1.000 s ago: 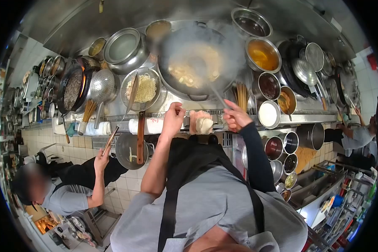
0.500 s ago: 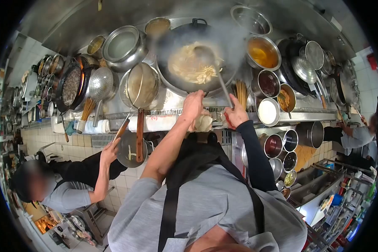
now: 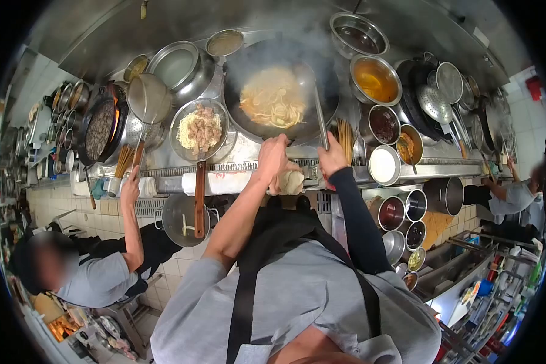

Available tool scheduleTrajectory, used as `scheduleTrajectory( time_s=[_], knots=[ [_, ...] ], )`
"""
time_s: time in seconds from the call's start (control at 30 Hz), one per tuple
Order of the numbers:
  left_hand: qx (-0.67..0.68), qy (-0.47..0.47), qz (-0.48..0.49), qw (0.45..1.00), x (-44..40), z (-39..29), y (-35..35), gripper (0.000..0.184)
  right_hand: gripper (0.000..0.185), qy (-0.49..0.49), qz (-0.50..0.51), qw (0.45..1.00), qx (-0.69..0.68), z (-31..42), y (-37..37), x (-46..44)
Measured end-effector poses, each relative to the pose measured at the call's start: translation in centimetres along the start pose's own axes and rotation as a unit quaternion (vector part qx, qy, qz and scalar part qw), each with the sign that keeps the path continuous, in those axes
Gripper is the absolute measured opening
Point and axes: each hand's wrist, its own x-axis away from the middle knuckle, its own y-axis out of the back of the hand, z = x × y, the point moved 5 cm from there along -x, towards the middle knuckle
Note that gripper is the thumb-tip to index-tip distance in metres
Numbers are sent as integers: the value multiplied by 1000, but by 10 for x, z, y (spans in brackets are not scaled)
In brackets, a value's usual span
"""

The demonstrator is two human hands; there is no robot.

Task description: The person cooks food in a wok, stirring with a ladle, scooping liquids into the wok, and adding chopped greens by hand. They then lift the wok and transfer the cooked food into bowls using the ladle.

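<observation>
A large black wok (image 3: 233,118) stands in front of me with steam rising from it. Noodles in pale brown sauce (image 3: 273,100) lie in its middle. My left hand (image 3: 275,162) is closed at the wok's near rim with a folded cloth (image 3: 291,182) under its fingers; the handle itself is hidden. In my right hand (image 3: 333,156) is the long metal handle of a ladle (image 3: 320,112), whose bowl is blurred by steam at the wok's right side. Left of the wok, a wooden-handled strainer (image 3: 199,191) holds pale thin noodles and meat pieces (image 3: 200,130).
A co-worker's hand (image 3: 130,189) at left holds another mesh strainer (image 3: 148,99). Right of the wok stand a bowl of orange liquid (image 3: 376,79), a pot of white contents (image 3: 384,165) and a bamboo brush (image 3: 344,136). A steel pot (image 3: 175,65) sits at back left.
The ladle bowl has moved from mid-wok to its right side, and the noodles have shifted. The co-worker's strainer has swung left, uncovering the noodles and meat.
</observation>
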Motion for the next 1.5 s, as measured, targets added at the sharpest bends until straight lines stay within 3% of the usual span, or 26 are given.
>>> scheduleTrajectory(
  time_s=[0.07,0.13,0.2,0.27,0.3,0.37,0.47,0.53,0.63,0.67,0.77,0.83,0.9,0.97,1.03,1.1,1.2,1.23,1.27,1.37,1.47,1.5],
  knots=[
    [-2,11,11,1000,3,2,-4,21,66,228,-102,947,202,-24,-1,-47],
    [2,15,1,1000,-3,7,-8,17,67,5,-3,1000,16,-28,-25,-59],
    [12,13,-20,1000,-9,21,-18,13,67,-157,67,969,-179,1,-44,-44],
    [18,-43,-90,995,0,2,7,13,69,-146,104,981,-74,13,-37,-26],
    [21,-68,-124,990,12,-6,22,13,69,-48,104,992,44,12,-32,-14],
    [81,27,-50,995,39,1,35,16,69,137,29,940,311,11,-21,14],
    [136,115,56,982,81,21,31,18,66,24,60,970,233,15,-9,62],
    [147,137,92,975,102,28,24,19,66,200,20,948,249,6,2,59],
    [147,128,122,973,111,27,9,19,67,32,-5,915,402,11,-22,34],
    [145,127,142,971,112,27,3,20,69,148,-54,920,358,-10,-31,15],
    [149,112,189,964,111,21,2,22,70,-54,45,996,50,-28,-44,4],
    [154,109,197,962,111,16,12,23,70,-221,132,949,-182,-6,-35,38],
    [155,114,184,964,110,14,29,24,68,-242,143,945,-165,11,-5,58],
    [152,133,165,965,110,18,42,24,68,-187,117,975,-35,22,20,60],
    [150,140,165,965,114,23,43,25,65,-30,41,979,200,31,6,37],
    [153,129,174,964,113,27,32,25,63,76,-51,926,367,31,-18,10],
    [167,97,225,955,107,9,28,24,57,-38,42,998,12,-34,-48,-27],
    [179,92,220,955,106,7,31,24,54,-130,112,975,-141,-29,-50,-14],
    [191,88,214,954,107,6,34,23,52,-219,178,915,-289,-21,-54,5],
    [192,115,196,955,117,21,45,23,47,-258,147,927,-231,30,-9,58],
    [193,144,181,954,125,40,46,23,48,-182,49,982,-4,55,3,63],
    [196,149,177,953,126,44,45,23,50,-108,21,991,77,35,-4,45]
  ],
)
